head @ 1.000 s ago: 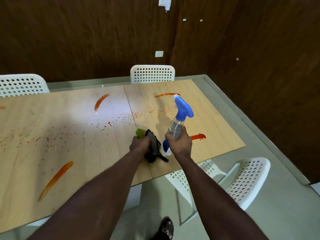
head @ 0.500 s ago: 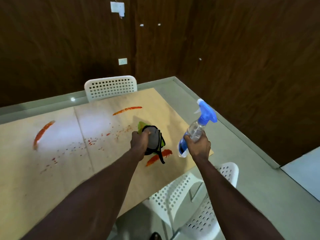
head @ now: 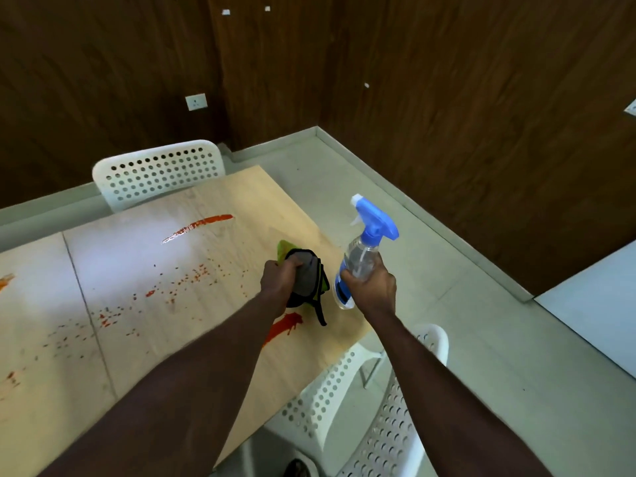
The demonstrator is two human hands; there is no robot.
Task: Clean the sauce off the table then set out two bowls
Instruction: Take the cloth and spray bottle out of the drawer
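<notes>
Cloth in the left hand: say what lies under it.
Wood of the table shows around the cloth, with a sauce smear just nearer the person. Directly beneath the cloth is hidden.

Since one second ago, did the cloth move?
Yes. The cloth went right: earlier left of the sauce smear by the table's end, now just beyond it.

No text legible anywhere — spray bottle (head: 358, 266) label blue, its print too blurred

Matt wood table (head: 241, 201), clear plastic spray bottle (head: 358, 259), perforated plastic chair (head: 161, 173)
</notes>
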